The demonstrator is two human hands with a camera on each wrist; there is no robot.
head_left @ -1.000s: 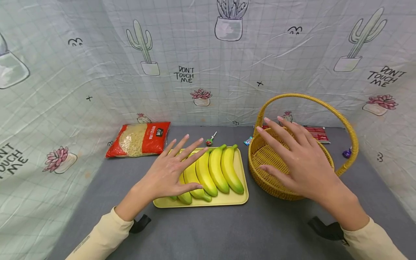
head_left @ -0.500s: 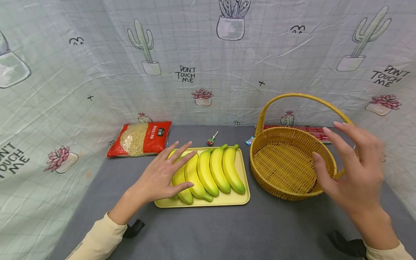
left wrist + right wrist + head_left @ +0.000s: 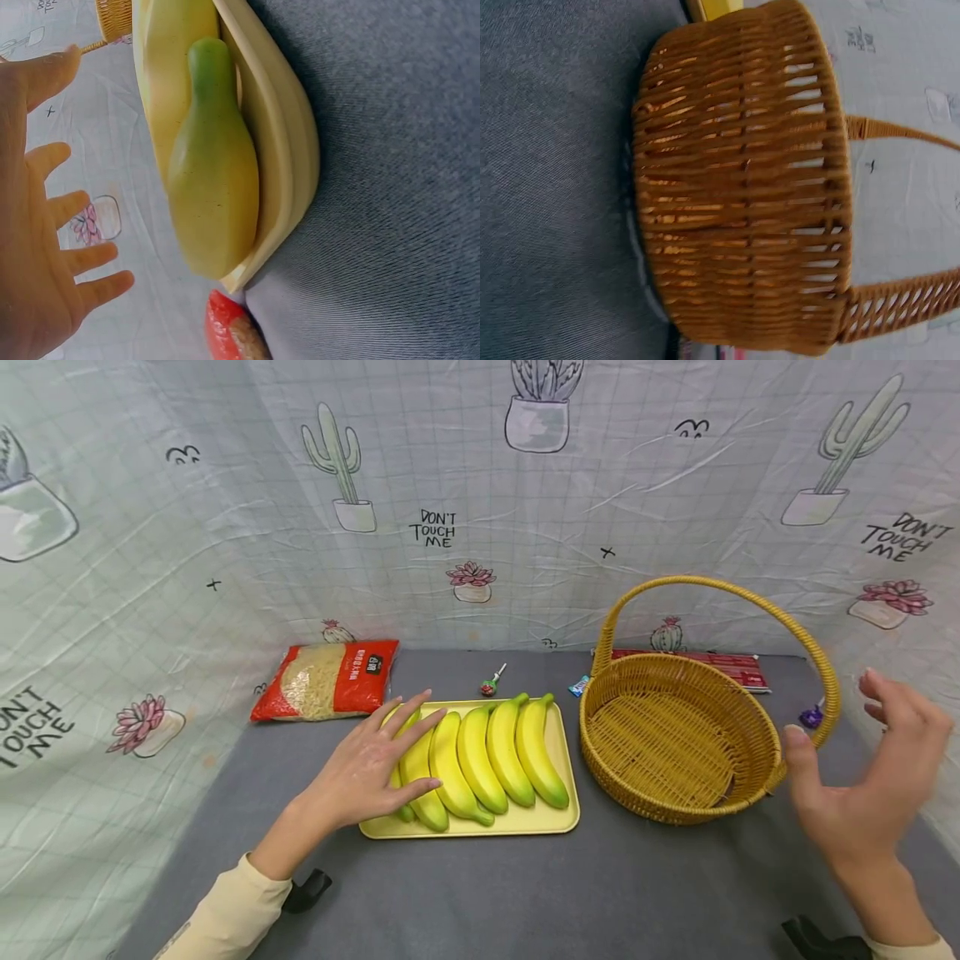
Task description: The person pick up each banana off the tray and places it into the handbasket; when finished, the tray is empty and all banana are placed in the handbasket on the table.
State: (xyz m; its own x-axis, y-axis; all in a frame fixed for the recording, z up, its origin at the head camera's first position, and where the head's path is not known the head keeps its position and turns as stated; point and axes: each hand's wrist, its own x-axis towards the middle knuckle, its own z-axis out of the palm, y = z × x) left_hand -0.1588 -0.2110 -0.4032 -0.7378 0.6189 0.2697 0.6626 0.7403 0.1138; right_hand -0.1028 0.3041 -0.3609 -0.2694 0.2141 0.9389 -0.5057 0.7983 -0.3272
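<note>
The right hand (image 3: 873, 785) has just moved. A second ago it was over the basket (image 3: 630, 781); now it is out past the basket's right side. The left hand (image 3: 371, 764) has slid only a little to the left, and it stays over the tray (image 3: 525, 822). The bananas (image 3: 480, 760) still lie in a row on the tray, and the basket sits where it did. To me that means both hands are free and the work looks hardly started.

The left hand hangs flat over the left end of the tray, its fingers straight and spread wide. It has hold of nothing, and from the wrist I see a gap between it and the bananas. The right hand is up on its side, thumb well apart from bent fingers, with nothing in it. The thumb is very near the basket, but I can't tell if they touch.

The tray is in the middle of the table (image 3: 480, 902), and the basket stands just beside it, toward the table's right edge. A red bag (image 3: 360, 681) lies near the back left corner. A lollipop (image 3: 489, 685) is by the back edge, and a purple sweet (image 3: 812, 717) lies near the right edge.
</note>
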